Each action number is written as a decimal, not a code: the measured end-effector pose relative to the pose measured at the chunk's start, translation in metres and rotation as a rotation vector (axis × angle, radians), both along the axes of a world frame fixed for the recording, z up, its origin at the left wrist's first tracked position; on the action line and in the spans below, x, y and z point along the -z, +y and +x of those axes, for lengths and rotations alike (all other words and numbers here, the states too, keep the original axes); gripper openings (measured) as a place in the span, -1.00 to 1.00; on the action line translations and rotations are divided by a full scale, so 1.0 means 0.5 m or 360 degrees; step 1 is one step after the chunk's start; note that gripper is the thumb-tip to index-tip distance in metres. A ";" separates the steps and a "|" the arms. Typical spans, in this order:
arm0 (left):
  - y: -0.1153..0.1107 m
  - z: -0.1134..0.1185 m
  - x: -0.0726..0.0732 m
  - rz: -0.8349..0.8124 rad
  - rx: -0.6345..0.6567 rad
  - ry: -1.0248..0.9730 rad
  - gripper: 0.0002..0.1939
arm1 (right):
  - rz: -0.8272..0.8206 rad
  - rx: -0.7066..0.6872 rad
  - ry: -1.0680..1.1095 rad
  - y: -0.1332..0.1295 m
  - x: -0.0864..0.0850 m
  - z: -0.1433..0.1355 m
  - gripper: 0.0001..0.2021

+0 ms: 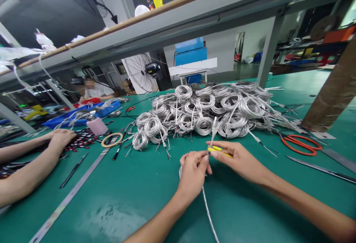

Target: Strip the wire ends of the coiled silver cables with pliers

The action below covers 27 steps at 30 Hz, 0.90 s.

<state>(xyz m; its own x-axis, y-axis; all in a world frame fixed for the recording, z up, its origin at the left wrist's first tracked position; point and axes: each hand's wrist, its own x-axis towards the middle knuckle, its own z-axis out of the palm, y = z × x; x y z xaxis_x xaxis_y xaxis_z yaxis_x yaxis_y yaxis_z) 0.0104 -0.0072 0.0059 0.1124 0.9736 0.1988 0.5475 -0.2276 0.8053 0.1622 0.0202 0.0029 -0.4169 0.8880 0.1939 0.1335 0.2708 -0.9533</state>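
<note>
My left hand (194, 167) is closed on a silver cable (207, 206), whose tail hangs down toward the table's near edge. Close against it, my right hand (235, 157) pinches a small yellow-handled tool (218, 149); its working end is hidden by the fingers. From between both hands a pale connector (214, 126) on a short length of cable points upward. Just beyond lies a wide heap of coiled silver cables (204, 102), several with bare coloured wire ends.
Orange-handled scissors (302, 145) and a pointed metal tool (319, 167) lie at right. At left are a steel ruler (75, 191), a tape roll (111, 140), a pink bottle (96, 125) and a co-worker's hands (59, 139) on dark wires. A shelf (178, 24) crosses overhead.
</note>
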 end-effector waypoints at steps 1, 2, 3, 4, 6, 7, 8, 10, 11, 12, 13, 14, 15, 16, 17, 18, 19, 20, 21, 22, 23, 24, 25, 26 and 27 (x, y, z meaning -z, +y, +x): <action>0.001 -0.003 0.000 -0.0014 0.0053 -0.0008 -0.72 | -0.0038 -0.0048 0.0022 0.002 -0.002 0.001 -0.50; 0.001 -0.006 0.000 -0.0031 0.0109 -0.0016 -0.70 | -0.0045 -0.0084 0.0036 0.004 -0.003 0.002 -0.49; 0.002 -0.008 0.000 -0.0049 0.0160 -0.0022 -0.70 | -0.0032 -0.0107 0.0045 0.006 -0.003 0.003 -0.51; 0.002 -0.010 0.000 -0.0058 0.0185 -0.0028 -0.70 | -0.0003 -0.0122 0.0045 0.008 -0.002 0.005 -0.55; 0.001 -0.012 -0.001 -0.0067 0.0215 -0.0022 -0.71 | 0.0070 -0.0126 0.0008 0.012 0.000 0.008 -0.63; 0.000 -0.012 -0.002 -0.0065 0.0220 -0.0017 -0.71 | 0.0106 -0.0118 -0.0014 0.013 0.001 0.009 -0.65; -0.001 -0.012 -0.003 -0.0064 0.0222 -0.0017 -0.71 | 0.0134 -0.0107 -0.0030 0.014 0.002 0.008 -0.67; -0.004 -0.011 -0.005 -0.0071 0.0222 -0.0025 -0.73 | 0.0166 -0.0062 -0.0045 0.013 0.004 0.006 -0.68; -0.005 -0.010 -0.005 -0.0071 0.0217 -0.0030 -0.74 | 0.0172 -0.0027 -0.0049 0.012 0.006 0.003 -0.69; -0.006 -0.009 -0.005 -0.0063 0.0205 -0.0034 -0.74 | 0.0178 0.0014 -0.0052 0.010 0.007 0.000 -0.69; -0.007 -0.008 -0.005 -0.0050 0.0184 -0.0036 -0.73 | 0.0182 0.0062 -0.0044 0.007 0.008 -0.002 -0.69; -0.008 -0.007 -0.005 -0.0034 0.0158 -0.0037 -0.73 | 0.0182 0.0109 -0.0027 0.003 0.010 -0.005 -0.69; -0.008 -0.005 -0.004 -0.0020 0.0126 -0.0041 -0.72 | 0.0180 0.0154 -0.0008 -0.002 0.013 -0.008 -0.68; -0.008 -0.004 -0.003 -0.0009 0.0093 -0.0048 -0.72 | 0.0180 0.0189 0.0000 -0.007 0.016 -0.011 -0.65; -0.008 -0.002 -0.003 -0.0003 0.0065 -0.0057 -0.73 | 0.0186 0.0217 -0.0014 -0.013 0.020 -0.013 -0.61; -0.008 -0.001 -0.002 0.0004 0.0043 -0.0065 -0.74 | 0.0205 0.0241 -0.0054 -0.018 0.023 -0.016 -0.58; -0.007 0.000 -0.002 0.0016 0.0028 -0.0072 -0.74 | 0.0239 0.0261 -0.0115 -0.024 0.027 -0.019 -0.55; -0.007 0.001 -0.002 0.0034 0.0014 -0.0079 -0.75 | 0.0285 0.0280 -0.0185 -0.028 0.030 -0.021 -0.54; -0.007 0.003 -0.002 0.0054 0.0001 -0.0084 -0.74 | 0.0336 0.0305 -0.0240 -0.031 0.033 -0.024 -0.53; -0.008 0.004 -0.002 0.0073 -0.0013 -0.0085 -0.73 | 0.0382 0.0330 -0.0274 -0.033 0.036 -0.026 -0.53; -0.009 0.005 -0.002 0.0089 -0.0030 -0.0083 -0.71 | 0.0422 0.0356 -0.0293 -0.034 0.038 -0.027 -0.54; -0.010 0.006 -0.002 0.0102 -0.0045 -0.0078 -0.69 | 0.0459 0.0383 -0.0306 -0.034 0.040 -0.028 -0.54; -0.011 0.007 -0.002 0.0113 -0.0056 -0.0072 -0.68 | 0.0496 0.0417 -0.0324 -0.034 0.043 -0.028 -0.55; -0.012 0.007 -0.002 0.0124 -0.0059 -0.0068 -0.68 | 0.0540 0.0452 -0.0348 -0.033 0.045 -0.028 -0.56; -0.014 0.008 -0.001 0.0138 -0.0056 -0.0066 -0.68 | 0.0590 0.0486 -0.0377 -0.033 0.047 -0.027 -0.57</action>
<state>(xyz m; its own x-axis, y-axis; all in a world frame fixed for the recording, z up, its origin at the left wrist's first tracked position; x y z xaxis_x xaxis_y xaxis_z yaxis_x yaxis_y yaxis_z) 0.0144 -0.0141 0.0066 0.0684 0.9558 0.2861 0.5228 -0.2786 0.8056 0.1486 0.0035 -0.0206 -0.2208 0.8656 0.4494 0.4587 0.4988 -0.7354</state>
